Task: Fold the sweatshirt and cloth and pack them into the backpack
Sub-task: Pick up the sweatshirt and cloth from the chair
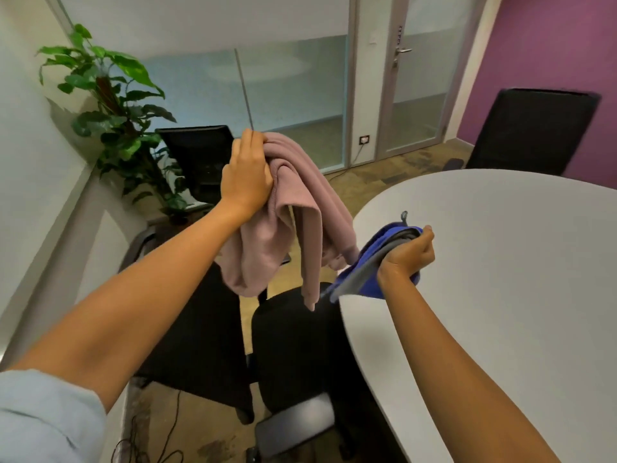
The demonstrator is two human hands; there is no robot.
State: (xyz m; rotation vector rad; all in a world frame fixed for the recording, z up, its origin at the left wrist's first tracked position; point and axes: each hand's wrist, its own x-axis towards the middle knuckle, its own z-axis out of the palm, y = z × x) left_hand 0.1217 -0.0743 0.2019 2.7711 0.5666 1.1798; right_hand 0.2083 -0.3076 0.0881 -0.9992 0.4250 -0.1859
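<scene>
Sweatshirt (293,208), mauve and bunched, hangs in mid-air at the centre of the frame, clear of the worktop (500,262), with a sleeve and its cuff dangling toward the dark chairs below. The left hand (247,172) grips it at the top, fingers curled over a gathered wad of fabric. It looks soft and limp with a fair bit of weight: it will sag from any single hold and keep no shape of its own, so I judge it wants spreading flat on the worktop, then taking by the shoulders or the hem for a clean fold.

The right hand (409,253), right of centre at the worktop's near edge, is clenched round a blue item (360,265) with a grey layer or lining and a small loop at its top. Whether this is the cloth or part of the backpack I cannot tell. It seems thin, light and floppy, easy to crumple in one fist.

Count: one sweatshirt, one blue item, two hands, each holding something, well apart. No plainly recognisable backpack shows.
</scene>
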